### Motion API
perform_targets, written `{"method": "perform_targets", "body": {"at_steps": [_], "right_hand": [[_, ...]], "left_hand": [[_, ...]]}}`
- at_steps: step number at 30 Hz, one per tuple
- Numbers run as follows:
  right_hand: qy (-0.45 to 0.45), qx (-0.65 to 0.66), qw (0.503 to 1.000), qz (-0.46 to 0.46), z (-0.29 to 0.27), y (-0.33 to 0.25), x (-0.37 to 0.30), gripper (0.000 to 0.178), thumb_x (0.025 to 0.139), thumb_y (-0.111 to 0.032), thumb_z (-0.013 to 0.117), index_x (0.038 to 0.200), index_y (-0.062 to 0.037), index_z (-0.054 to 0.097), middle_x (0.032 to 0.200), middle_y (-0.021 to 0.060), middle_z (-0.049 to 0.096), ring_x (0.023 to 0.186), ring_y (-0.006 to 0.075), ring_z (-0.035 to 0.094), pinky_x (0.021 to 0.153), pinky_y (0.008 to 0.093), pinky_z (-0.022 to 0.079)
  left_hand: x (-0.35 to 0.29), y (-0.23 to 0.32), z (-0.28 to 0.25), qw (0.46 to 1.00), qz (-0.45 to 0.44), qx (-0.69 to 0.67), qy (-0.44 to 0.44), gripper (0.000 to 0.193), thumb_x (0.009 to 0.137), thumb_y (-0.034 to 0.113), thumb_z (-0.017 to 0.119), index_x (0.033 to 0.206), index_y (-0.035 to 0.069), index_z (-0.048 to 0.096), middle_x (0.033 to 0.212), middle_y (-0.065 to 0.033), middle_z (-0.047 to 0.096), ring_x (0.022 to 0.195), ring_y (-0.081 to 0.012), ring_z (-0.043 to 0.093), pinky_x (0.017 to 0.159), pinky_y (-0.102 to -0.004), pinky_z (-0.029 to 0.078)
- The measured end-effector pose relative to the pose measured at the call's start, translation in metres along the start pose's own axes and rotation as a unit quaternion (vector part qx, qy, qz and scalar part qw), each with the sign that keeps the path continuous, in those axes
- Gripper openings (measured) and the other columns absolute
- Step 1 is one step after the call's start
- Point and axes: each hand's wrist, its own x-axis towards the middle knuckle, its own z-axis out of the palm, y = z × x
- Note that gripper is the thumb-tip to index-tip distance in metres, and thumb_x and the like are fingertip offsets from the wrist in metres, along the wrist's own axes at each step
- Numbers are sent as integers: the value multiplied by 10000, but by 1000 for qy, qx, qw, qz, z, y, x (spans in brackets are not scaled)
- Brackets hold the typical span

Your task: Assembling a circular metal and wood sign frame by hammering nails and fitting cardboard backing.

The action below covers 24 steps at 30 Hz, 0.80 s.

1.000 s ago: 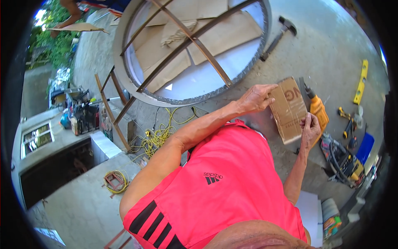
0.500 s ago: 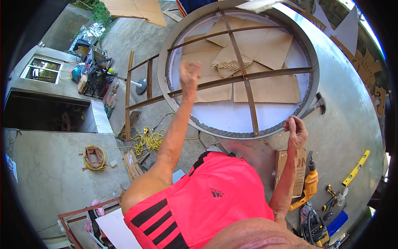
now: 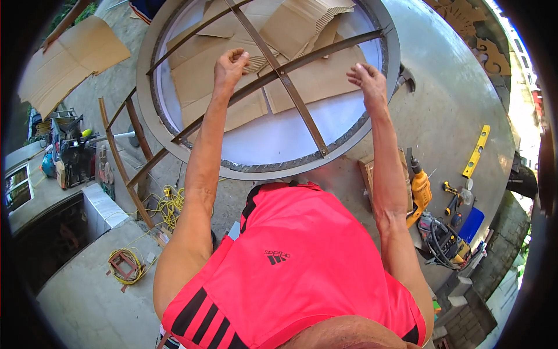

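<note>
A large round metal ring (image 3: 152,110) lies in front of me, with a white panel (image 3: 256,150) inside it. Rusty steel bars (image 3: 302,113) cross the ring. Several cardboard pieces (image 3: 218,104) cover the panel beneath the bars, one with a torn, corrugated edge. My left hand (image 3: 230,71) hovers over the cardboard left of the bar crossing, fingers half bent and nothing visible in them. Over the ring's right side is my right hand (image 3: 371,86), fingers loosely curled and apart, holding nothing that shows.
At the upper left, another person's arm (image 3: 67,23) is by a big cardboard sheet (image 3: 75,61). Right of me are a cardboard box (image 3: 367,174), a yellow drill (image 3: 421,191), a spirit level (image 3: 476,152), a hammer (image 3: 409,80) and other tools. Yellow cord (image 3: 168,206) lies tangled on the left.
The view has turned and shifted. My right hand has moved from beside the rim to over the ring; my left hand stays above the cardboard. The upper-left cardboard sheet shows more fully.
</note>
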Motion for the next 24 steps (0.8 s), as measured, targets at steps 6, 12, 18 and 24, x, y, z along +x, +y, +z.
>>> {"method": "perform_targets", "body": {"at_steps": [6,12,18,24], "right_hand": [[-36,108,984,138,-6,14,51,356,970,-86,577,1229,138,479,1055,251,646,885,328,707,785,386,612],[-28,220,935,278,22,69,53,429,948,-38,578,1285,174,419,1215,335,568,1060,399,654,880,442,591],[-74,314,922,214,48,94,62,596,885,13,618,1397,141,341,1298,302,554,1147,405,614,970,457,546],[-50,292,923,244,67,105,66,487,906,17,597,1345,93,400,1242,277,587,1092,406,645,867,475,588]], "left_hand": [[60,-77,-14,928,148,342,2,527,797,210,747,1287,71,612,1260,-184,631,1120,-386,611,953,-452,485],[71,-97,-24,815,121,552,-127,875,650,373,863,1436,240,504,1592,-91,340,1457,-412,273,1045,-688,316],[85,-112,-25,810,184,548,-96,813,646,421,840,1394,299,547,1577,-38,377,1440,-434,293,993,-705,343],[91,-128,-34,803,228,548,41,516,727,362,738,1222,222,689,1351,-28,623,1369,-295,448,1036,-545,380]]}}
